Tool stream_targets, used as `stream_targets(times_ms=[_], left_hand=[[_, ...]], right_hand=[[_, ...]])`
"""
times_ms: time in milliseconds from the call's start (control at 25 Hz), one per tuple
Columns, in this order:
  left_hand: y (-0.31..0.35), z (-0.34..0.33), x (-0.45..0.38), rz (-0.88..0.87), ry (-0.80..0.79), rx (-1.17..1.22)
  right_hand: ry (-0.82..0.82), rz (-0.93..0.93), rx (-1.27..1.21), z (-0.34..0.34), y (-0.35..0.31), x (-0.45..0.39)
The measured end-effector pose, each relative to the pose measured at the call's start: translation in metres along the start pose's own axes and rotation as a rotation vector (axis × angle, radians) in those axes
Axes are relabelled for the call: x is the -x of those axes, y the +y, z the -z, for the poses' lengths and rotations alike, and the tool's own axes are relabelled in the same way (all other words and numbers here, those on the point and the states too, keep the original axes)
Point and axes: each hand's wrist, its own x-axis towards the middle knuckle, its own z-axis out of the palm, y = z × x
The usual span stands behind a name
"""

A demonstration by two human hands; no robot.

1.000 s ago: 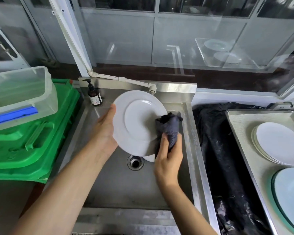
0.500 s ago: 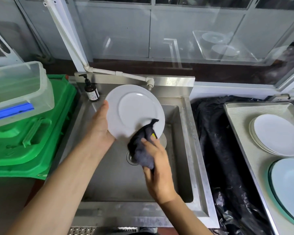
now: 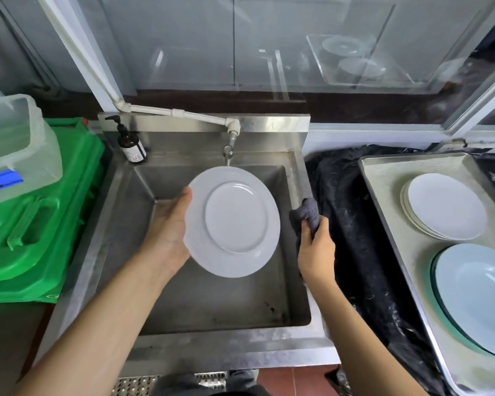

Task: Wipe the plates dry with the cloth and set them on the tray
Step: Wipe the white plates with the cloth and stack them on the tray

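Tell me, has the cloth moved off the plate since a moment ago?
Yes. The cloth, gripped by the right hand, was against the plate earlier; now it sits clear of it, to the right, by the sink's right wall.

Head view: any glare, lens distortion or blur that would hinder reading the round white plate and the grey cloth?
Head view: wide-angle bending bows the steel sink edges and window frame; the glass pane behind reflects the metal tray; the round white plate in the left hand is evenly lit and sharp; the grey cloth in the right hand is slightly soft.
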Motion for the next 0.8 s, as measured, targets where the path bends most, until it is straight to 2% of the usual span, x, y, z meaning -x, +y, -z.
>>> stream_targets(times_ms=[80,120,160,280,360,520,600,720,800], left_hand=[[-0.006,-0.006,0.000,0.029,0.030,-0.010],[-0.011,-0.009,0.000,0.044,0.041,-0.015],[-0.015,-0.011,-0.001,0.054,0.049,-0.024],[-0.029,-0.017,-0.001,0.048,0.088,-0.036],[-0.035,-0.019,0.000,0.030,0.081,-0.075],[-0.046,-0.023,0.004,-0.041,0.045,-0.176],[-0.048,-0.027,0.007,-0.181,0.002,-0.301],[-0.051,-0.025,0.011,-0.505,-0.127,-0.672],[-0.051,-0.022,0.014,-0.617,-0.241,-0.909]], right_hand=[[0.036,0.166,0.279,0.011,0.034,-0.008],[-0.001,0.228,0.441,0.014,0.051,-0.010],[-0.096,0.231,0.601,0.015,0.065,-0.011],[-0.454,0.076,0.967,0.012,0.102,0.003],[-0.496,0.060,0.999,0.010,0.116,0.010],[-0.377,0.056,0.861,0.014,0.096,0.008],[-0.306,-0.014,0.529,0.013,0.065,0.009],[-0.202,-0.136,-0.067,0.010,-0.007,0.016],[-0.191,-0.160,-0.247,0.010,-0.049,0.014]])
